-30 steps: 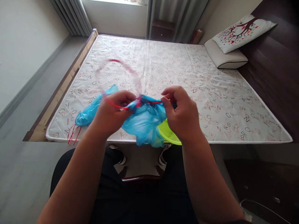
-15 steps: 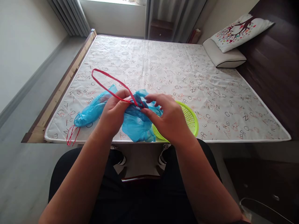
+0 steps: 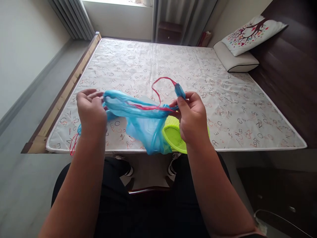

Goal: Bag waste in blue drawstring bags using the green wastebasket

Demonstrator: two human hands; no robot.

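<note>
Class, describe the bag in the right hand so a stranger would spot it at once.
Start at the letter-printed mattress and find the lime-green plastic basket at its near edge. Just left of that, a thin blue drawstring bag spreads towards the left hand. Unlike the blue bundle lying farther left, it is raised in the right hand.

one mattress (image 3: 235, 105), white, letter-printed. on it, over my feed, i count: one lime-green basket (image 3: 174, 134), front edge; one blue bag (image 3: 113, 115) with red strings (image 3: 73, 144), front left, partly hidden; one cream cushion (image 3: 234, 59), far right.
</note>
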